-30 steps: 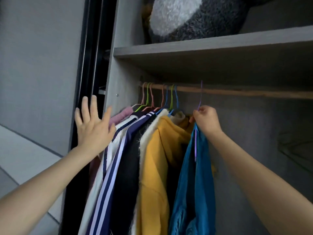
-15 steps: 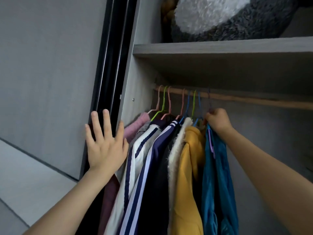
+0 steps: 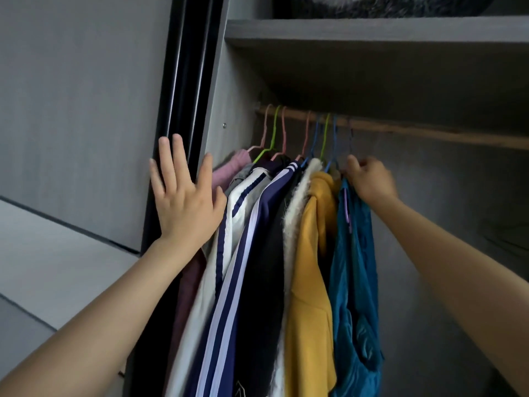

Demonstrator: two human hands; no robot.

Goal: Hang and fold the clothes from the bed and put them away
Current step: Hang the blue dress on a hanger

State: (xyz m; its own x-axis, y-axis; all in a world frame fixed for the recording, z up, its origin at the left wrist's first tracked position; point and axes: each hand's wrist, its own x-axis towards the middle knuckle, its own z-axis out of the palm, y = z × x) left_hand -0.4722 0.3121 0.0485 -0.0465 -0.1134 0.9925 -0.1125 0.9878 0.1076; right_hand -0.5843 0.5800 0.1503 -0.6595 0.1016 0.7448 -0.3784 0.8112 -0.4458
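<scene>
Up at the rod (image 3: 400, 129), my right hand (image 3: 370, 179) has its fingers clamped on the hanger (image 3: 347, 206) carrying the teal garment (image 3: 355, 267), last in the row. My left hand (image 3: 186, 202), fingers spread, presses the wardrobe edge (image 3: 213, 110) beside the white jacket (image 3: 243, 202).

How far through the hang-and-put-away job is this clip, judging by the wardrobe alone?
Done: a row of clothes already hangs on the rail, the yellow top among them. In hand: the right hand grips the top of the teal garment, whose hanger hook appears to be over the rail; the left hand rests open by the wardrobe's edge. Left: letting go. The bed is out of view, so remaining clothes cannot be judged.
</scene>
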